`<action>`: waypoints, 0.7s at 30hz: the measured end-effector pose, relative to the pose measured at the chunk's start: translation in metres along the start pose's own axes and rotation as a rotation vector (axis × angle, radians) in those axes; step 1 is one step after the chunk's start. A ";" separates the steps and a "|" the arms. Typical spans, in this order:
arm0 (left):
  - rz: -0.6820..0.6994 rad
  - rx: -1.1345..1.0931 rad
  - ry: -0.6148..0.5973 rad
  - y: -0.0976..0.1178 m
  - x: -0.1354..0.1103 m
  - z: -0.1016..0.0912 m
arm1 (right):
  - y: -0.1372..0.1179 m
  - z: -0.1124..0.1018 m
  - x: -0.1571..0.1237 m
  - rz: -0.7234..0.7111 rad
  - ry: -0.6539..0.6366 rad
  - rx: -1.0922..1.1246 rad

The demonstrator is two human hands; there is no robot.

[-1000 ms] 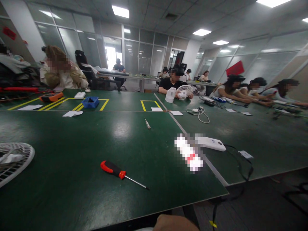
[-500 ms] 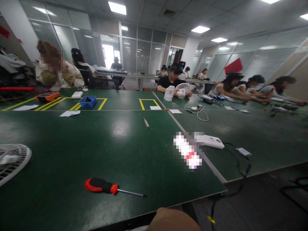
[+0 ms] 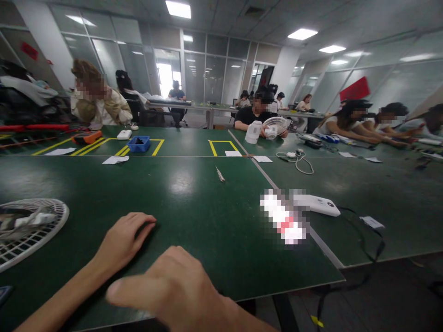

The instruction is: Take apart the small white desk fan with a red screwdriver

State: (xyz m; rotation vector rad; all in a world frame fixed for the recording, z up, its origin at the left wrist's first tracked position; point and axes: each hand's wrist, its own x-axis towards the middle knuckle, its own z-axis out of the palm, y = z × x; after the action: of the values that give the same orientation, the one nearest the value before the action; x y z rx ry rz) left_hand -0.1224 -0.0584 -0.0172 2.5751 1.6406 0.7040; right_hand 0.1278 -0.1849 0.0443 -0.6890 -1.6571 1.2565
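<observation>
My left hand (image 3: pixel 128 235) rests on the green table with its fingers loosely bent. A gap shows between thumb and forefinger, and nothing is in it. Closer to me, my right hand (image 3: pixel 176 286) is blurred, back of the hand up and thumb pointing left. Its other fingers curl underneath out of sight, so whatever it may hold is hidden. The red and black screwdriver from the earlier frame does not show now. Left of my hands lies a round white fan grille (image 3: pixel 51 240) with parts inside. A small thin screwdriver (image 3: pixel 220 174) lies farther out.
A blurred-out bright object (image 3: pixel 284 216) and a white device (image 3: pixel 321 205) with a black cord lie to the right. Beyond are a blue bin (image 3: pixel 139 144), paper slips and a coiled white cable (image 3: pixel 304 163). Across the table a person (image 3: pixel 256 115) handles a white fan.
Both hands have come into view over the near table, where the red and black screwdriver lay. That screwdriver no longer shows. The view has swung slightly left.
</observation>
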 end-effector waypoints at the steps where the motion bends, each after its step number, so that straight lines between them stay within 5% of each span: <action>1: 0.058 -0.033 0.047 0.008 0.008 0.010 | 0.015 0.005 0.009 -0.015 -0.066 -0.078; 4: 0.160 -0.066 0.081 0.028 0.031 0.032 | 0.054 0.011 0.018 -0.182 -0.419 -0.803; 7: 0.193 -0.082 0.056 0.040 0.049 0.045 | 0.078 0.008 0.015 -0.264 -0.482 -1.135; 12: 0.182 -0.097 0.022 0.057 0.071 0.063 | 0.079 -0.004 0.018 -0.327 -0.559 -1.115; 16: 0.190 -0.114 -0.020 0.078 0.087 0.075 | 0.059 -0.025 0.028 -0.223 -0.638 -1.037; 21: 0.221 -0.113 -0.100 0.096 0.099 0.086 | 0.030 -0.068 0.043 -0.030 -0.485 -0.878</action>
State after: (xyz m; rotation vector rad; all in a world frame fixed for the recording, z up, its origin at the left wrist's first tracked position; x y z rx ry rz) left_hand 0.0270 0.0030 -0.0346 2.6873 1.2637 0.6442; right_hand 0.1685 -0.1097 0.0345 -0.8967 -2.6508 0.6440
